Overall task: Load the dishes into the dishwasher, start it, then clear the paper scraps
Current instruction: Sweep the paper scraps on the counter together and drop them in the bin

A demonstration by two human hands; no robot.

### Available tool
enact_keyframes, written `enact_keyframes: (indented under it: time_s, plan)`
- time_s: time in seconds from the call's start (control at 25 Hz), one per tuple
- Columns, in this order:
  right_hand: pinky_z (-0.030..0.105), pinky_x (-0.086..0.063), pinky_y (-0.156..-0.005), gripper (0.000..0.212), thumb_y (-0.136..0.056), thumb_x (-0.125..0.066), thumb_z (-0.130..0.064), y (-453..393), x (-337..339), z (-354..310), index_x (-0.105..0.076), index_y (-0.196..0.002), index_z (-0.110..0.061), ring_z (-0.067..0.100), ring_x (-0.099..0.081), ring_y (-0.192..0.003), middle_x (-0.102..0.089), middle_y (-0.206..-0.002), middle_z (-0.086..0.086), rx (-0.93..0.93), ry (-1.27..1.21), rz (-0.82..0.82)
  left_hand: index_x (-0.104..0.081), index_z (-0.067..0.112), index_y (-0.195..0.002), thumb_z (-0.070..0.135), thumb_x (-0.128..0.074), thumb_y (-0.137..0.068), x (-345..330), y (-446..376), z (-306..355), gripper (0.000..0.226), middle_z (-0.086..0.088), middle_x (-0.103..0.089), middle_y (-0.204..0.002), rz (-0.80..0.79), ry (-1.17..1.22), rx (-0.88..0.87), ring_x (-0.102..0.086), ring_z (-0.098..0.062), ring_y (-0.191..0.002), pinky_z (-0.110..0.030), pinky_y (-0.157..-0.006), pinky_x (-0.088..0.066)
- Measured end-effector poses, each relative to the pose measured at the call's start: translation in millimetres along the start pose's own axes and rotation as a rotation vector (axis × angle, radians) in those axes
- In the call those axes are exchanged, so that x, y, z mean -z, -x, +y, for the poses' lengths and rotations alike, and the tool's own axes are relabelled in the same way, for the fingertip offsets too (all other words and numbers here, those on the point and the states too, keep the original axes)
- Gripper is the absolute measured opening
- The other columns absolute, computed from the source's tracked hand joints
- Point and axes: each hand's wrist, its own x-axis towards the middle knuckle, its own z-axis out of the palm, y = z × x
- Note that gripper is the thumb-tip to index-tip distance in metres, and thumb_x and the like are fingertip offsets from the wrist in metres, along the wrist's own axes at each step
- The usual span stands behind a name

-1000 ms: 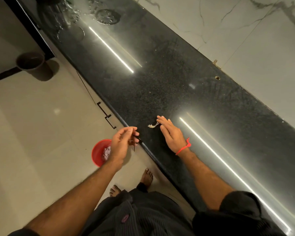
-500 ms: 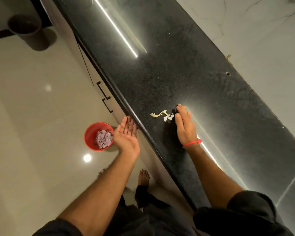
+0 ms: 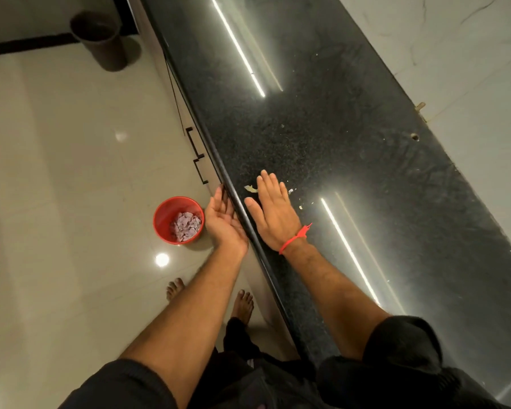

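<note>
Small pale paper scraps [image 3: 250,188] lie on the black granite counter [image 3: 337,143] near its front edge. My right hand [image 3: 273,214] lies flat, palm down, on the counter over part of the scraps, fingers straight. A few tiny bits [image 3: 301,206] show to its right. My left hand [image 3: 223,219] is held palm up, cupped against the counter's front edge just below the scraps, holding nothing. A red bowl [image 3: 163,214] with crumpled pale scraps inside stands on the floor left of that hand.
A dark cylindrical bin [image 3: 101,39] stands on the glossy floor at the upper left. Cabinet fronts with black handles [image 3: 196,156] run under the counter edge. A marble wall [image 3: 469,69] rises behind the counter. My bare feet [image 3: 242,302] are by the cabinets.
My right hand has turned from edge-on to flat on the counter and slid toward the front edge, covering the scraps. My left hand has moved up against the edge, palm up.
</note>
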Motion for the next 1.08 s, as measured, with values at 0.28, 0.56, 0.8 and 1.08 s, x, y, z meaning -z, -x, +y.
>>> enact_keyframes:
  time_s: [0.28,0.56,0.8,1.08]
  plan:
    - [0.042,-0.009,-0.124,0.055,-0.103,-0.03,-0.029,8,-18,-57,-0.031,-0.15,0.0,0.021,-0.016,-0.151,-0.026,-0.16,0.014,0.276,-0.243,-0.122,-0.045,0.001,-0.145,0.033,-0.039,-0.104,-14,31,-36,0.052,-0.009,-0.038,-0.157,-0.353,0.677,-0.237,-0.034,-0.019,-0.147,-0.037,-0.122,-0.02]
    - [0.042,-0.015,-0.124,0.05,-0.105,-0.032,-0.031,16,28,35,-0.037,-0.149,-0.007,0.014,-0.023,-0.149,-0.034,-0.158,0.005,-0.17,-0.382,0.277,-0.062,0.01,-0.136,0.026,-0.036,-0.105,-3,7,3,0.043,-0.015,-0.07,-0.127,0.02,0.047,0.05,-0.065,-0.029,-0.121,-0.041,-0.105,-0.051]
    - [0.046,-0.006,-0.124,0.071,-0.101,-0.024,-0.049,18,-1,3,-0.022,-0.153,0.0,0.029,-0.007,-0.152,-0.014,-0.163,0.017,-0.027,0.045,0.026,-0.053,0.009,-0.145,0.027,-0.036,-0.105,6,-5,4,0.047,-0.019,-0.064,-0.135,-0.039,0.07,0.088,-0.065,-0.028,-0.119,-0.042,-0.109,-0.047]
    - [0.039,-0.012,-0.124,0.058,-0.104,-0.025,-0.037,13,-24,-67,-0.03,-0.151,-0.003,0.015,-0.016,-0.151,-0.027,-0.16,0.012,0.234,-0.352,-0.111,-0.06,0.003,-0.136,0.029,-0.046,-0.101,-1,27,-24,0.045,-0.006,-0.052,-0.148,-0.344,0.702,-0.126,-0.043,-0.017,-0.142,-0.036,-0.125,-0.015]
